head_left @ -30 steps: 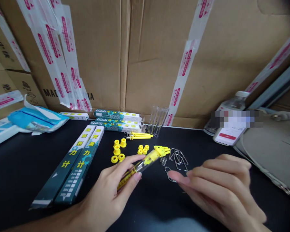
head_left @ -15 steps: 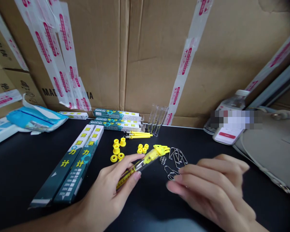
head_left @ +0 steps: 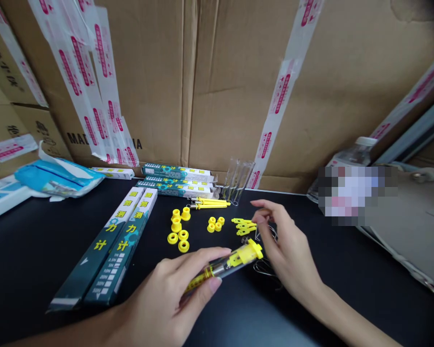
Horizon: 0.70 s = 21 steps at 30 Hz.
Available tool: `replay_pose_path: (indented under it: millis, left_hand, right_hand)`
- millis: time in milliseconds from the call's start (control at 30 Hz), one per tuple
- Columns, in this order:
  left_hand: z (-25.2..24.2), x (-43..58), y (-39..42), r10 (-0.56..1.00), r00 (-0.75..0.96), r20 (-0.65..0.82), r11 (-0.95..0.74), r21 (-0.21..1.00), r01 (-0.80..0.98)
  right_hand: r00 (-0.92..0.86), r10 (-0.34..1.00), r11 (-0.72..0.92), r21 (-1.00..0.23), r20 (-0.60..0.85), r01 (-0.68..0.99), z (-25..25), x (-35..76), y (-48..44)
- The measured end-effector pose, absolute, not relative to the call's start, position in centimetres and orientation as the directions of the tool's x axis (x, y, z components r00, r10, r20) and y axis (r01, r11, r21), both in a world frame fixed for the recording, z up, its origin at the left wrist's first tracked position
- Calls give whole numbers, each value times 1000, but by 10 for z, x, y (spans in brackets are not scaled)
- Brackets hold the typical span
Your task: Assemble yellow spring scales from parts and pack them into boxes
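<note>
Our right hand (head_left: 288, 246), curled, contents unclear, has moved to centre right, putting yellow strips (head_left: 243, 226) within reach; our left hand (head_left: 175, 286) holds a clear tube (head_left: 221, 266).

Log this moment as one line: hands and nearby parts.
left hand: holding clear tube with yellow end piece | right hand: near metal hooks and yellow tabs, grip unclear | on table: yellow collars

Left fingers (head_left: 207, 257) curled, right fingers (head_left: 271, 206) bent
</note>
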State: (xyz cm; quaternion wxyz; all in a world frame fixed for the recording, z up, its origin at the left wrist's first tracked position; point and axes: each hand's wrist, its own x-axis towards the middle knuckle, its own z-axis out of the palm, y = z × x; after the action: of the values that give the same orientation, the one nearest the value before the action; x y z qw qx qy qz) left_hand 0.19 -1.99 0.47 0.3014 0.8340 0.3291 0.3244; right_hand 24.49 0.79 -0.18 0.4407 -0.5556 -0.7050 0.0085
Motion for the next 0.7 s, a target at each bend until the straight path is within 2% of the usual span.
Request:
replay_pose_path:
  millis: [233, 433, 567, 700]
  left_hand:
    - [7, 2, -20, 722, 595, 354, -630, 691, 354]
    - [7, 4, -20, 711, 621, 331, -639, 672, 374]
    - [6, 4, -21, 711, 615, 341, -639, 677, 365]
    - [6, 5, -19, 741, 583, 333, -603, 712, 360]
  right_hand:
    - [-358, 795, 497, -188, 489, 847, -7, 244, 13]
    - [-515, 748, 555, 32, 418, 831, -11, 240, 20]
    - [-548, 728, 576, 66, 412, 815, -13, 237, 23]
    - [-505, 738, 577, -31, 448, 816, -7, 235, 19]
